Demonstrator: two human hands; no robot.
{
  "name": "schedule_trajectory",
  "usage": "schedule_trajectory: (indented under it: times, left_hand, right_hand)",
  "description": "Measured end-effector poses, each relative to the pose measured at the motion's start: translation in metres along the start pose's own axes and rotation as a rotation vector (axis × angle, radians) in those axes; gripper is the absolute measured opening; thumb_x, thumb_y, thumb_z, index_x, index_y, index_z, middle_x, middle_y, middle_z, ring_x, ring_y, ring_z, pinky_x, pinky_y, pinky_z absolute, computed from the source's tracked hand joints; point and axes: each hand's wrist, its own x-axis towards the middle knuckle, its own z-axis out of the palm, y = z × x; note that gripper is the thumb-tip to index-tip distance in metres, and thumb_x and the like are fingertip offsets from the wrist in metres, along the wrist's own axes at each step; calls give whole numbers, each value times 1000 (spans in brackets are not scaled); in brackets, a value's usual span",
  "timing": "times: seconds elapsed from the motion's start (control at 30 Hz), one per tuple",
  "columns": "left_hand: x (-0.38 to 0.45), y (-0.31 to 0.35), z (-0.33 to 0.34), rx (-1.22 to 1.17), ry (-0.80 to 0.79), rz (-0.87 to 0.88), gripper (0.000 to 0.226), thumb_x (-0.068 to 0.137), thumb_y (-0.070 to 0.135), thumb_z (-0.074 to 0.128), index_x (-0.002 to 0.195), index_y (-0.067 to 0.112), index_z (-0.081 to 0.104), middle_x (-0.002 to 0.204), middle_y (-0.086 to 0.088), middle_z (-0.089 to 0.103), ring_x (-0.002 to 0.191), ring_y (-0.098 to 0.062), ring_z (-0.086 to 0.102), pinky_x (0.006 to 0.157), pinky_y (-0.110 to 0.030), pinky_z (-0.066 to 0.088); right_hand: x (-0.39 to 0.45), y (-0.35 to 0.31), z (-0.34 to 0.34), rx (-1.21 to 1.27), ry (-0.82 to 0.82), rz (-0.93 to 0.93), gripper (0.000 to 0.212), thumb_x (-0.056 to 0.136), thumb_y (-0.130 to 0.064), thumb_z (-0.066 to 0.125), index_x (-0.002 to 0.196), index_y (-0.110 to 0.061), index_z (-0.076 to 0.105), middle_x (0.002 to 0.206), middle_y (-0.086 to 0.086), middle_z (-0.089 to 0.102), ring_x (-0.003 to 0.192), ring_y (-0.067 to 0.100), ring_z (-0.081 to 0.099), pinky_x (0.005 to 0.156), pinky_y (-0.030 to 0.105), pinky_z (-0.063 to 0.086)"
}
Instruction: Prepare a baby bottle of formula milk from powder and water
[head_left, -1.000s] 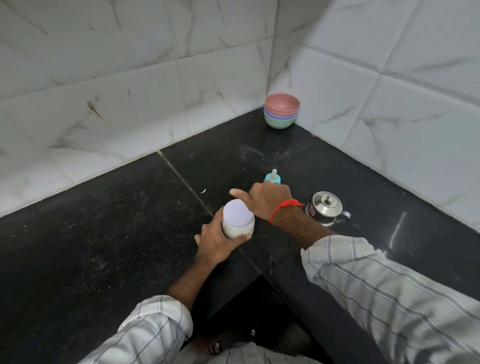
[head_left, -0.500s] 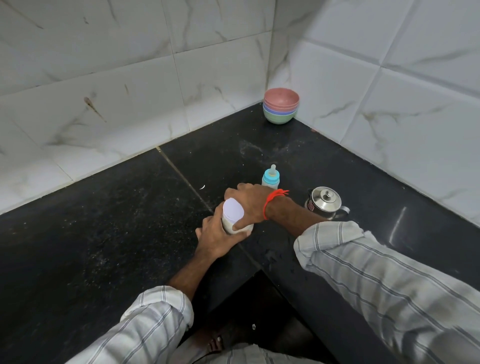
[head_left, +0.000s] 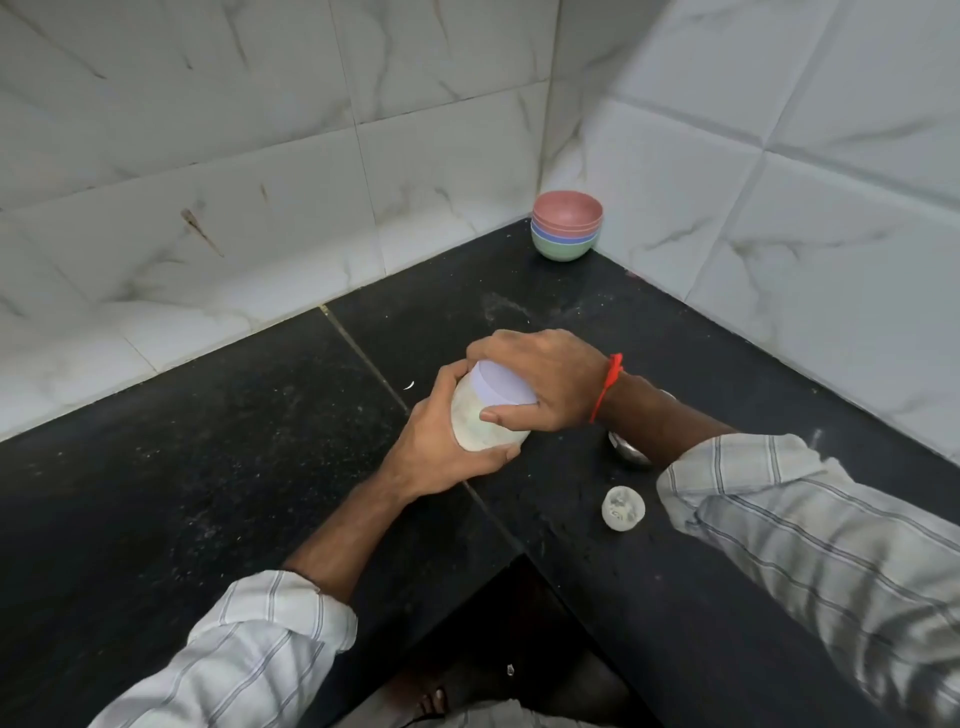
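Note:
A small powder jar (head_left: 475, 423) with a pale lilac lid (head_left: 501, 387) is tilted toward me above the black counter (head_left: 208, 467). My left hand (head_left: 441, 441) grips the jar's body from the left and below. My right hand (head_left: 540, 384) curls over the lid from the right, thumb on the jar's front. A clear round bottle cap (head_left: 623, 508) lies on the counter to the right. The baby bottle is hidden behind my right hand. Only an edge of the steel pot (head_left: 626, 449) shows under my right forearm.
A stack of coloured bowls (head_left: 566, 226) stands in the back corner against the marble-tiled walls (head_left: 260, 182). The counter is L-shaped, with an inner front edge near the bottom centre. A small white speck (head_left: 409, 385) lies left of the jar.
My right hand has moved from beside the bottle onto the jar's lid and now wraps it. The jar has tipped toward me. The view has shifted, so the bottle is hidden.

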Motion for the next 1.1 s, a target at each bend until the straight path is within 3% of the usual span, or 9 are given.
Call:
schedule_trajectory:
  times: [0.2,0.27,0.4,0.47,0.53,0.63,0.73,0.87,1.1]
  left_hand:
    - [-7,17,6,88,62,1,99,63,40,92,142,38,34,114,28,53,102,11,57,69,-6,46]
    - [-10,17,11,110,81,20,95,64,38,91,142,35,36,116,25,54,100,5,59,72,-7,46]
    - [-13,12,18,169,87,-19,92,63,49,88,140,40,38,121,24,59,104,-1,60,83,-26,54]
    - [-5,3,20,148,52,-64,94,61,54,89,139,43,37,124,23,59,110,-2,60,88,-31,54]
    - [8,-9,25,134,67,-98,95,58,62,87,138,42,40,130,21,56,120,-6,56,97,-35,52]
    - [25,-27,38,190,135,-194,108,50,73,83,141,32,43,139,11,49,130,-15,45,108,-43,43]
    - [34,-45,48,64,227,-307,113,42,70,85,140,30,45,138,8,54,131,-21,53,106,-49,48]
    - [40,-55,57,102,231,-316,110,49,62,85,143,30,40,142,5,52,135,-25,48,111,-51,44]
    - [46,-58,62,205,201,-355,109,58,59,89,147,33,30,150,6,45,141,-26,37,117,-51,28]
  right_hand:
    - [-15,-6,14,-41,156,86,65,88,-69,41,127,-20,57,106,0,71,84,29,69,69,44,56]
    - [-20,-11,18,-43,167,135,66,88,-70,38,124,-19,60,98,-2,71,79,28,68,68,41,54]
    - [-23,-22,29,-93,112,344,66,83,-75,29,119,-27,56,90,-4,69,80,27,65,71,35,47]
    - [-18,-24,40,-115,75,464,66,81,-80,27,121,-33,53,96,-4,67,86,27,65,71,35,48]
    - [-9,-19,48,-84,-1,564,62,84,-81,36,128,-38,49,110,-1,63,96,29,64,76,39,47]
    - [1,-9,57,57,-133,660,68,89,-73,52,147,-42,38,131,8,53,117,32,57,97,46,45]
    - [-3,-4,70,240,-65,711,64,97,-59,53,153,-36,33,134,9,54,125,29,54,107,47,43]
    - [-32,-4,84,297,5,790,46,100,-46,51,144,-36,41,128,-2,60,123,24,56,101,54,49]
    - [-72,-9,83,346,115,745,35,99,-35,57,134,-34,55,106,-9,70,103,12,63,91,47,57]
